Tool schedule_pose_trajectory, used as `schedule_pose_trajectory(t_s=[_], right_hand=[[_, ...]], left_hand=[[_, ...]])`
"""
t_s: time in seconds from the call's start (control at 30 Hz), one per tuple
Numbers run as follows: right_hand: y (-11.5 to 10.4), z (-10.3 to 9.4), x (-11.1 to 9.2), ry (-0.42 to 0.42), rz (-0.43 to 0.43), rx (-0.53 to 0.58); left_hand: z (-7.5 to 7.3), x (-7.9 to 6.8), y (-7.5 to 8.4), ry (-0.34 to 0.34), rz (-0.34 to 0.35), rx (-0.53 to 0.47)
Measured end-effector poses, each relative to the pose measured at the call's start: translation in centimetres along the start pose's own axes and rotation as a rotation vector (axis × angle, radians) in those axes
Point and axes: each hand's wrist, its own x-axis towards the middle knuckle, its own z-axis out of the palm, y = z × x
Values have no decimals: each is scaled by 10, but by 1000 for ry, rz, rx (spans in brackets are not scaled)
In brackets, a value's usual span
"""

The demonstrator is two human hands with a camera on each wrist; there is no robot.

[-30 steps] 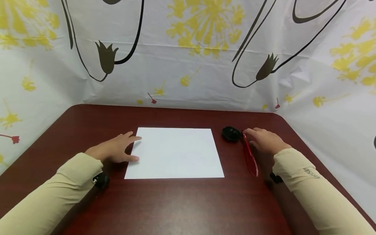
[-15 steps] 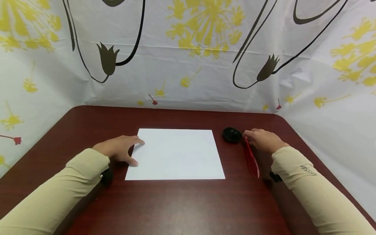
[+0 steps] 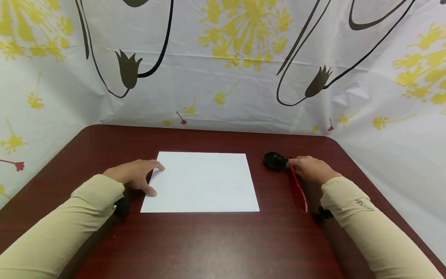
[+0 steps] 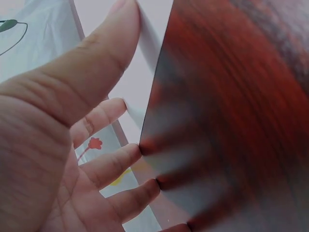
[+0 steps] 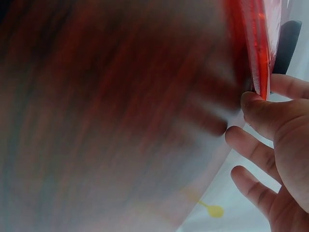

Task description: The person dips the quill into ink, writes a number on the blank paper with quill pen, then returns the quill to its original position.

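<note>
Resting on bench (image 3: 209, 240) | left hand (image 3: 134, 176): fingers straight, touching white paper (image 3: 200, 182) edge | right hand (image 3: 311, 169): pinching red quill (image 3: 297, 190) beside black inkpot (image 3: 274, 160)

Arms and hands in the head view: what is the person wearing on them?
Both arms are covered to the wrist by long beige sleeves. The right sleeve bears a small dark logo on the forearm. A small black device sits at each wrist, the left one and the right one. The hands are bare, with no gloves or rings visible.
</note>
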Motion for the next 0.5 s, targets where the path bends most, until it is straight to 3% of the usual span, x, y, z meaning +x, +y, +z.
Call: schedule_pose_trajectory(t_s=[0.5], right_hand=[[1,0,1,16,-23,-1]], left_hand=[[2,-1,1,0,17,-21]])
